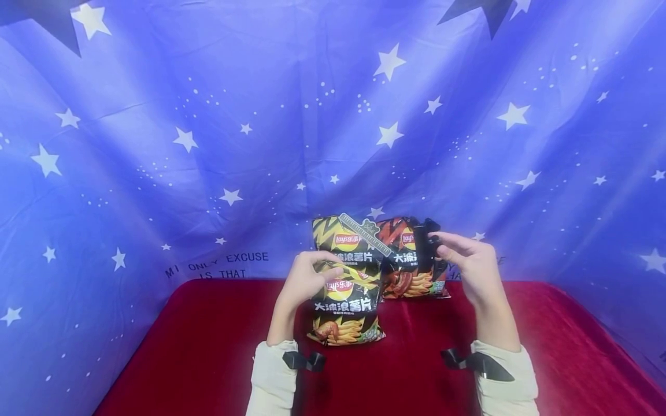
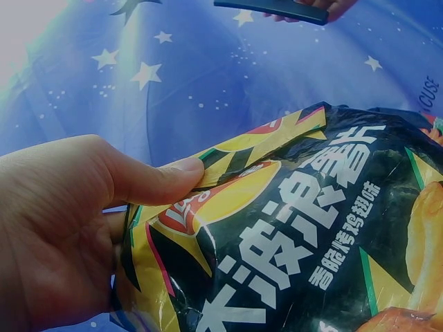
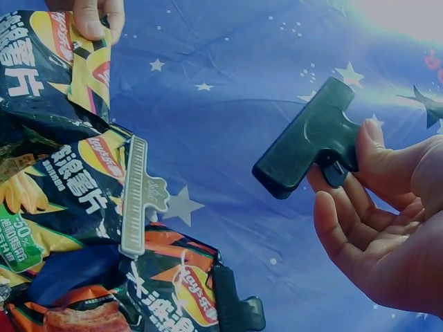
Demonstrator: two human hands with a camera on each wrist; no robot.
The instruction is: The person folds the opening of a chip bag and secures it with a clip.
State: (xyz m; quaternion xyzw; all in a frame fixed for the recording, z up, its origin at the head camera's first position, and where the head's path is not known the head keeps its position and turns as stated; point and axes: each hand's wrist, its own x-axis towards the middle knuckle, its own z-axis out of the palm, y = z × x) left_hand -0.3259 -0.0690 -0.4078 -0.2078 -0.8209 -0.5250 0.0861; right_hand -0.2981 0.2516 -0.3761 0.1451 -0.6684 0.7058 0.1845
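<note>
My left hand (image 1: 306, 282) pinches the folded-over top of a black and yellow bag of chips (image 1: 344, 312) between thumb and fingers. In the left wrist view the thumb presses on the yellow fold (image 2: 263, 142). With thumb and fingertips, my right hand (image 3: 387, 207) holds a black bag clip (image 3: 297, 142) by its handles, to the right of the bags. Behind the front bag stands a second black and yellow chip bag (image 3: 76, 187), its top held by a grey clip (image 1: 365, 234) with ruler-like marks.
Beside them at the right is a black and red chip bag (image 1: 411, 284) with another black clip (image 3: 234, 304) on its top. Under everything lies a red velvet cloth (image 1: 218, 346). A blue star-printed curtain (image 1: 281, 150) hangs behind.
</note>
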